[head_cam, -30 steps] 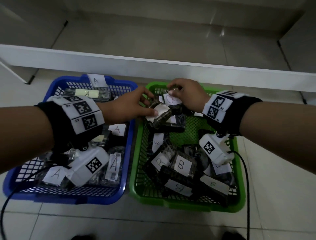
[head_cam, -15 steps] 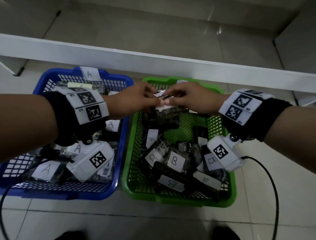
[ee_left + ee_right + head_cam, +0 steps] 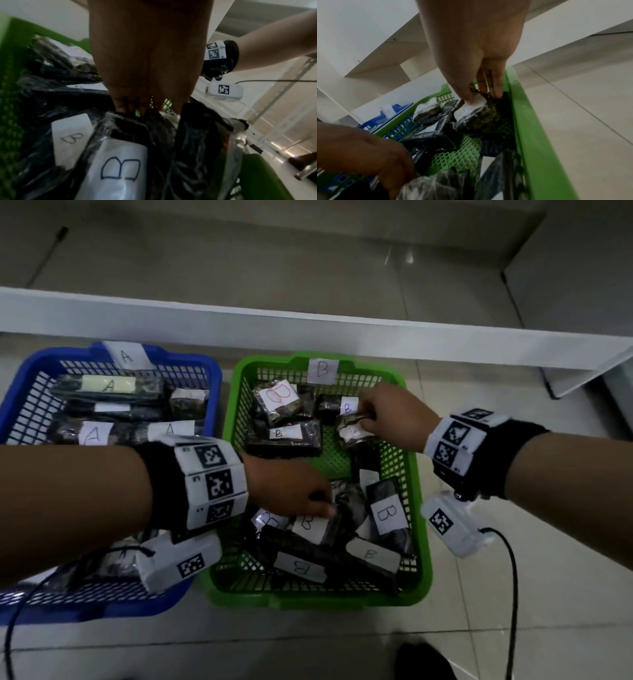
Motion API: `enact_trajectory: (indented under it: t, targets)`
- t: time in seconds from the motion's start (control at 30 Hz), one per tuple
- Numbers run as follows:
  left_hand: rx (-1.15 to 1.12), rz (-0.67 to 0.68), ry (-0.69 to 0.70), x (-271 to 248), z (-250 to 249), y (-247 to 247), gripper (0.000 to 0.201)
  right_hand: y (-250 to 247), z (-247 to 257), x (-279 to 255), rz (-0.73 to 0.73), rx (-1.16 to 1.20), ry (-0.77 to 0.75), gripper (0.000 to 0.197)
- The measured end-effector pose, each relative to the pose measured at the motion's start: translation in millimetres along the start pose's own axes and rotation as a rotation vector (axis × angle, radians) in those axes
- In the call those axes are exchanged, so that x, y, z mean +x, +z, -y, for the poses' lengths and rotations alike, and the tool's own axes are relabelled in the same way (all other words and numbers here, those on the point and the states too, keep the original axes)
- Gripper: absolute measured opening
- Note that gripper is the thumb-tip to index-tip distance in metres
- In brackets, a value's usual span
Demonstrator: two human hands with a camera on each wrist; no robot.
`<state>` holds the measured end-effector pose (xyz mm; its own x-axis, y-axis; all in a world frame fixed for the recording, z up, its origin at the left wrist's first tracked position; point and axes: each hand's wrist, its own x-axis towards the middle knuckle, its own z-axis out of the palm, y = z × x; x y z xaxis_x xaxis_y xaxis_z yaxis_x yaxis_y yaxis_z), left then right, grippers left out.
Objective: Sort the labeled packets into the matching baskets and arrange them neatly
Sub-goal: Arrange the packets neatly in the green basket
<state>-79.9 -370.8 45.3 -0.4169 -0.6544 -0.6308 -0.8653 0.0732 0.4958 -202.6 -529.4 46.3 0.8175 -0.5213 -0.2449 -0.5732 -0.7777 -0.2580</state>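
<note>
The green basket [image 3: 308,599], tagged B, holds several dark clear-wrapped packets with white B labels. Beside it on the left stands the blue basket [image 3: 214,378], tagged A, with its A packets. My right hand [image 3: 368,416] is at the green basket's back right, where thumb and fingers [image 3: 469,94] pinch a small B packet [image 3: 477,116] that touches the basket floor. My left hand [image 3: 325,505] reaches into the near pile, its fingers [image 3: 130,106] curled onto the top edge of a dark B packet [image 3: 120,167]. That hand's thumb is hidden.
A long white shelf board [image 3: 308,326] runs just behind both baskets. The baskets stand on pale floor tiles. A black cable [image 3: 512,577] trails from the right wrist camera, and a dark shoe [image 3: 424,659] shows at the bottom edge.
Both hands were together on one packet at the back of the green basket. The left hand has come back to the near pile, and the right hand moved right with the packet.
</note>
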Motion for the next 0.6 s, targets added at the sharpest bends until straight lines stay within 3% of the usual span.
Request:
enact_trajectory:
  t: [0.1, 0.27, 0.4, 0.53, 0.6]
  targets:
    - [0.072, -0.136, -0.005, 20.1, -7.2, -5.1, 0.039, -8.5, -7.0, 0.5, -0.059, -0.002, 0.045, 0.014]
    - [-0.079, -0.310, -0.068, 60.3, -15.6, -21.1, 0.045, -20.5, -26.5, -6.0, -0.212, 0.055, 0.135, 0.019]
    - [-0.077, -0.235, -0.135, 68.0, -10.3, -21.4, 0.062, -21.3, -39.2, -16.7, -0.260, 0.150, 0.169, 0.017]
    - [-0.138, -0.234, -0.082, 67.9, -12.4, -22.0, 0.058, -18.3, -42.6, -20.8, -0.258, 0.217, 0.152, 0.021]
    - [-0.133, -0.214, -0.133, 68.8, -11.9, -23.0, 0.060, -18.3, -42.9, -21.0, -0.254, 0.254, 0.148, 0.024]
